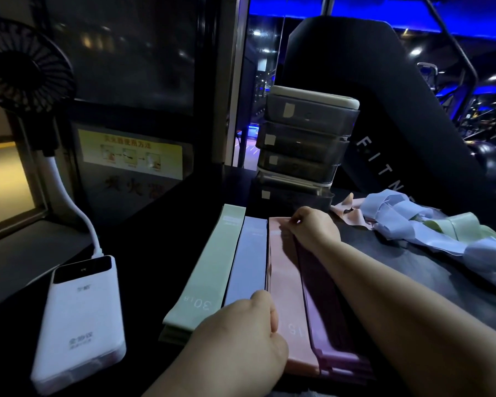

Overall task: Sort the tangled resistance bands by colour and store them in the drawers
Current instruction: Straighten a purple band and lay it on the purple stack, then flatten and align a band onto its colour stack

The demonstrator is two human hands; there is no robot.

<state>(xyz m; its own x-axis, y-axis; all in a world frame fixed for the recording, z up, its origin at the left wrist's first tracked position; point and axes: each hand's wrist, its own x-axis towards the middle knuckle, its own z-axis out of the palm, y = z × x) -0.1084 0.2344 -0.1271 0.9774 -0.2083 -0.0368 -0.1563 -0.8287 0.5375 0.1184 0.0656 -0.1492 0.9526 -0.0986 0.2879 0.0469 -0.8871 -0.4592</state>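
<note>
— Pink band (284, 282), position?
— Flat on tabletop (155, 267), between lavender band (246, 262) and mauve band (324, 296). Right hand (312, 227) pinches far end; left hand (241, 330) fingers (265, 299) curl onto near end. Tangled pile (430, 224) right, near drawers (301, 147).

Green band (204, 270), lilac band (248, 262), pink band (284, 285) and plum band (327, 305), in front of the drawers (304, 147): smooth, matt, rubbery sheet, apparently latex. Tangle (430, 224), right of the drawers: same thin sheet, creased. Drawers: smoky translucent plastic, glossy, with pale paper-like labels (288, 109). Power bank (80, 319), left of the drawers: glossy white plastic, black shiny panel. Fan (23, 67), farther left: matt black plastic grille.
</note>
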